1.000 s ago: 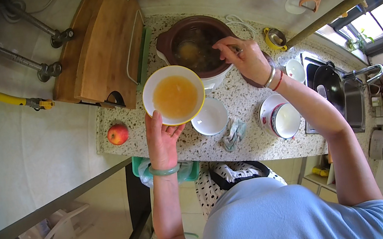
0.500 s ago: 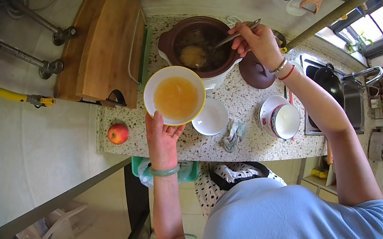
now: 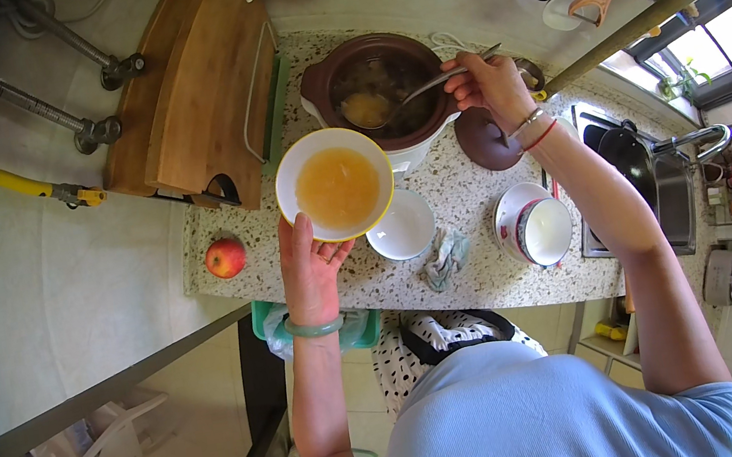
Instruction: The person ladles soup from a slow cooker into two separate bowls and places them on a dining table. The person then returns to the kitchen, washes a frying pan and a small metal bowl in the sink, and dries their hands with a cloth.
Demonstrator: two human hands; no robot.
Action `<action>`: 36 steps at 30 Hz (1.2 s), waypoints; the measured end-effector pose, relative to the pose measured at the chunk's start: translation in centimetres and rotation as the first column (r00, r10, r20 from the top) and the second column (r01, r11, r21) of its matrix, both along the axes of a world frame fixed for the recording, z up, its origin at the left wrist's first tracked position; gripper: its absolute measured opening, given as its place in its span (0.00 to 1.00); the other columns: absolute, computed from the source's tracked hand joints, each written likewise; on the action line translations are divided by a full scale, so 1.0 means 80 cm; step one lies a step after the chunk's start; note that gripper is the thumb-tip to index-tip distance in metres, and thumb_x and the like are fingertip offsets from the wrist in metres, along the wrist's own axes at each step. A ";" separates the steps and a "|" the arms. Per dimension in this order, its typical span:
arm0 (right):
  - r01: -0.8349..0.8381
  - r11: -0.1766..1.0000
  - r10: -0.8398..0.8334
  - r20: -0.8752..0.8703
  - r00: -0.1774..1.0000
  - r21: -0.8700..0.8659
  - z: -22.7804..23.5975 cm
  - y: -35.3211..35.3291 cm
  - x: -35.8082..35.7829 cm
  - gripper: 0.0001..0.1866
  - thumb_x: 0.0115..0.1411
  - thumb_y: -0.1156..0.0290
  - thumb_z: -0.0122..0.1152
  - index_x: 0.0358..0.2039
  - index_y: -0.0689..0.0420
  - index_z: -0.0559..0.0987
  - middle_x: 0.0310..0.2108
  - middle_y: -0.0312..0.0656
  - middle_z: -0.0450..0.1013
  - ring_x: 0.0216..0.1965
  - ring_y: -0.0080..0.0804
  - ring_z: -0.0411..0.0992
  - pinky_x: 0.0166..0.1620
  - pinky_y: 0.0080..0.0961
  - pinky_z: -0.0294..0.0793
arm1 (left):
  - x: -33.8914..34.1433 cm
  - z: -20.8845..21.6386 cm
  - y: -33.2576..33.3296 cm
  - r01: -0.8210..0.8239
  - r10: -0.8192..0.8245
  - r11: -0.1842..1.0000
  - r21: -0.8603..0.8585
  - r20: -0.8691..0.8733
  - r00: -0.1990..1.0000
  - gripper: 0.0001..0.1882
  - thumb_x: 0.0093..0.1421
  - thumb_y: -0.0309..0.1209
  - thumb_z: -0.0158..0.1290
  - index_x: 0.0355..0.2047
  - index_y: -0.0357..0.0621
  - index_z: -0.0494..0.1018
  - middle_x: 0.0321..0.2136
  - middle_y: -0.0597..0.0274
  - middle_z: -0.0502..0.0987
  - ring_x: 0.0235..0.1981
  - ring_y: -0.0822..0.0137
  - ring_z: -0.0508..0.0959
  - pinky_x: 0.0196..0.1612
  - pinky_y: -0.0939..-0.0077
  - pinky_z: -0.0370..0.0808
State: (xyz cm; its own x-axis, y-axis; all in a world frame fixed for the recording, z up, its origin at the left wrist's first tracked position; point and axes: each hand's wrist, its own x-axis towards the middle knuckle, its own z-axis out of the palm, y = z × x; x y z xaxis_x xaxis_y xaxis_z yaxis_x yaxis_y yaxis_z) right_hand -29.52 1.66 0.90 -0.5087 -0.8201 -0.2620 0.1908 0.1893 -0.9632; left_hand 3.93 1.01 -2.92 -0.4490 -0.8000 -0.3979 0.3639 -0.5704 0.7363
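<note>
The left hand (image 3: pixel 311 281) grips a round white bowl with a yellow rim (image 3: pixel 285 184) at its near edge, the thumb over the rim and the other fingers against its underside; orange-tinted liquid (image 3: pixel 338 189) lies in it. The fingers of the right hand (image 3: pixel 496 92) are closed on the slender handle of a silvery metal ladle (image 3: pixel 440 79), which slants down leftward from them into a round dark-brown pot (image 3: pixel 320 91) of dark broth, just left of these fingers and beyond the left ones. A round brown lid (image 3: pixel 485 146) lies just below the right fingers, on the speckled stone desk (image 3: pixel 465 197). To the right of the left fingers are a plain white bowl (image 3: pixel 406 226) and, farther along, a crumpled pale cloth (image 3: pixel 448 258). Left of those fingers sits a red-and-yellow apple (image 3: pixel 226 258).
</note>
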 end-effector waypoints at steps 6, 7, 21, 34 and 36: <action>0.030 0.997 -0.040 0.138 0.990 0.074 -0.011 -0.004 -0.005 0.16 0.65 0.65 0.48 0.34 0.64 0.80 0.23 0.41 0.77 0.18 0.25 0.73 0.24 0.19 0.77 | 0.007 0.000 0.000 0.012 -0.012 1.000 -0.011 0.007 1.000 0.31 0.62 0.51 0.52 0.61 0.58 0.58 0.51 0.66 0.71 0.49 0.69 0.74 0.51 0.65 0.70; 0.032 0.996 -0.041 0.116 0.992 0.080 -0.010 -0.003 -0.005 0.16 0.65 0.65 0.48 0.35 0.64 0.80 0.23 0.41 0.77 0.18 0.25 0.73 0.24 0.19 0.77 | 0.007 0.000 0.001 0.009 -0.009 1.000 -0.011 0.011 1.000 0.31 0.62 0.51 0.52 0.61 0.58 0.58 0.51 0.66 0.71 0.49 0.69 0.74 0.51 0.65 0.70; -0.283 0.945 0.060 -0.763 0.643 -0.165 0.021 0.013 0.043 0.10 0.65 0.68 0.55 0.37 0.62 0.80 0.20 0.42 0.76 0.19 0.21 0.73 0.24 0.19 0.73 | 0.000 0.002 0.001 -0.003 0.003 1.000 0.001 0.016 1.000 0.32 0.61 0.51 0.53 0.62 0.59 0.58 0.52 0.67 0.70 0.50 0.69 0.73 0.53 0.62 0.68; -0.435 0.899 0.069 -0.962 0.263 -0.055 -0.004 0.011 0.059 0.08 0.61 0.70 0.57 0.35 0.61 0.79 0.29 0.45 0.78 0.25 0.39 0.76 0.31 0.30 0.77 | 0.007 0.001 0.004 -0.026 0.026 1.000 0.002 0.014 1.000 0.28 0.61 0.49 0.54 0.58 0.57 0.61 0.50 0.66 0.71 0.48 0.69 0.73 0.51 0.64 0.70; -0.331 0.940 0.095 -0.874 0.477 -0.078 -0.009 0.011 0.056 0.09 0.63 0.68 0.56 0.35 0.61 0.79 0.25 0.44 0.78 0.21 0.33 0.75 0.28 0.26 0.76 | 0.007 0.001 0.003 -0.025 0.025 1.000 0.005 0.014 1.000 0.27 0.61 0.49 0.54 0.57 0.57 0.61 0.50 0.65 0.71 0.49 0.69 0.73 0.52 0.64 0.70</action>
State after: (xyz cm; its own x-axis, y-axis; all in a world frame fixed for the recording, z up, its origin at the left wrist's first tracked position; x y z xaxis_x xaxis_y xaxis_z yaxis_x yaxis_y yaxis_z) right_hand -25.04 2.52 0.16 -0.1847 -0.9053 0.3824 -0.7558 -0.1178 -0.6441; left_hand 4.52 1.28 -2.88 -0.4230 -0.8091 -0.4080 0.3680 -0.5648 0.7386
